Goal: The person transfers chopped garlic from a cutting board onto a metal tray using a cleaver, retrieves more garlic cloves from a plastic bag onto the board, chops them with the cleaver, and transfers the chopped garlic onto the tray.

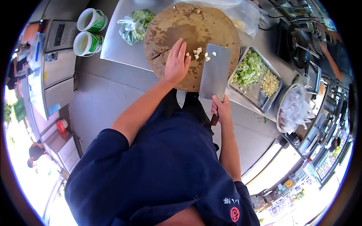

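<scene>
A wide cleaver (215,77) lies with its blade flat over the right side of the round wooden chopping block (166,30). My right hand (222,108) is closed around its dark handle, just off the block's near edge. Several peeled garlic cloves (197,53) sit on the block left of the blade, and a couple more show against the blade itself. My left hand (178,63) rests on the block with fingers stretched out, beside the cloves. One clove is close to its fingertips; whether they touch cannot be told.
Right of the block, a metal tray (260,106) holds chopped scallion (249,69) and chopped garlic (270,83). Beyond it stands a bowl with a plastic bag (296,109). A bag of greens (136,26) lies at left; two white-green buckets (90,20) stand further left. Another person's arm (332,60) shows far right.
</scene>
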Available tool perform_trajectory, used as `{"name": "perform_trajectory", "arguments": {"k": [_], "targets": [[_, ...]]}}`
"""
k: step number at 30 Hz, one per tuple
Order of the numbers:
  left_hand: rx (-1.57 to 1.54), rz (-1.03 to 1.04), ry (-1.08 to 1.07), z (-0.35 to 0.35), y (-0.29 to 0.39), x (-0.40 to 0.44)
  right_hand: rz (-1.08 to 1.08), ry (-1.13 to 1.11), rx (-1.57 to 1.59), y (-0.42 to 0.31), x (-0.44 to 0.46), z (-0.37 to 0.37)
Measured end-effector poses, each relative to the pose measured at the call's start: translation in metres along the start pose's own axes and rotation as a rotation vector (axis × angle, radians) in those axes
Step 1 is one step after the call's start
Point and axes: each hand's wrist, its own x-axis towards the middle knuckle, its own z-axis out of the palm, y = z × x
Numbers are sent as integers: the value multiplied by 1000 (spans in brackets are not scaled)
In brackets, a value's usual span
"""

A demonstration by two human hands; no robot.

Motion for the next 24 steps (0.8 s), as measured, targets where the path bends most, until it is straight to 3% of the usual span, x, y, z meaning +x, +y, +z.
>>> {"name": "perform_trajectory", "arguments": {"k": [2, 8, 17, 19, 24], "targets": [[25, 58, -26, 15, 5, 13, 117, 95, 134, 9, 7, -11], [-14, 169, -87, 44, 19, 37, 63, 248, 108, 19, 5, -45], [-97, 121, -114, 51, 32, 43, 32, 65, -57, 30, 22, 45], [-100, 112, -119, 55, 34, 41, -66, 25, -2, 38, 21, 62], [-129, 191, -118, 84, 69, 36, -64, 97, 64, 38, 0, 31]]}}
